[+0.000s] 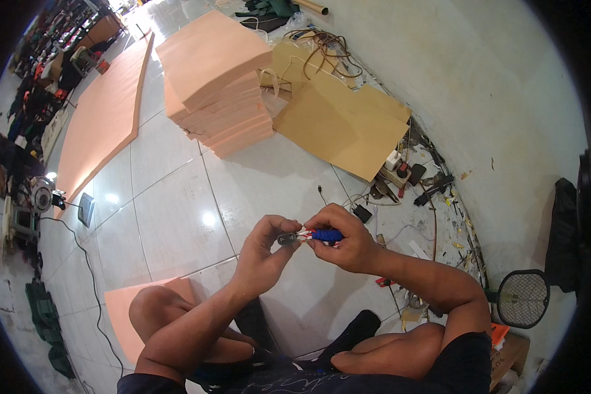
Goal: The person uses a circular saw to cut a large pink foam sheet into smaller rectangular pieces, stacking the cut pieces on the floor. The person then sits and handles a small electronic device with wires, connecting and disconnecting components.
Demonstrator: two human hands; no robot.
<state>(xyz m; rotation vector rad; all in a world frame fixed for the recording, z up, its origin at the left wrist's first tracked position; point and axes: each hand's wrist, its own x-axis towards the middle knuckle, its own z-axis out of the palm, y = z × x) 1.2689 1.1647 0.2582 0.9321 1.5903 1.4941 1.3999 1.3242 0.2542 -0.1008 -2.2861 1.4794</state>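
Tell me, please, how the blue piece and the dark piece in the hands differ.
Colour: the blue piece is bright blue, the dark piece blackish.
Hold: the right hand grips the blue piece, the left hand the dark piece.
Length: the blue piece looks longer than the dark piece.
Both are hand-held, with red and white strands between them.

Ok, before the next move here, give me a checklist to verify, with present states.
1. Left grip closed on the dark piece: ok.
2. Right grip closed on the blue piece: ok.
3. Red and white wires visible between the pieces: ok.
4. Wires firmly joined: cannot tell, too small.
5. Tiled floor free of loose items: not ok, a small black block lies there.
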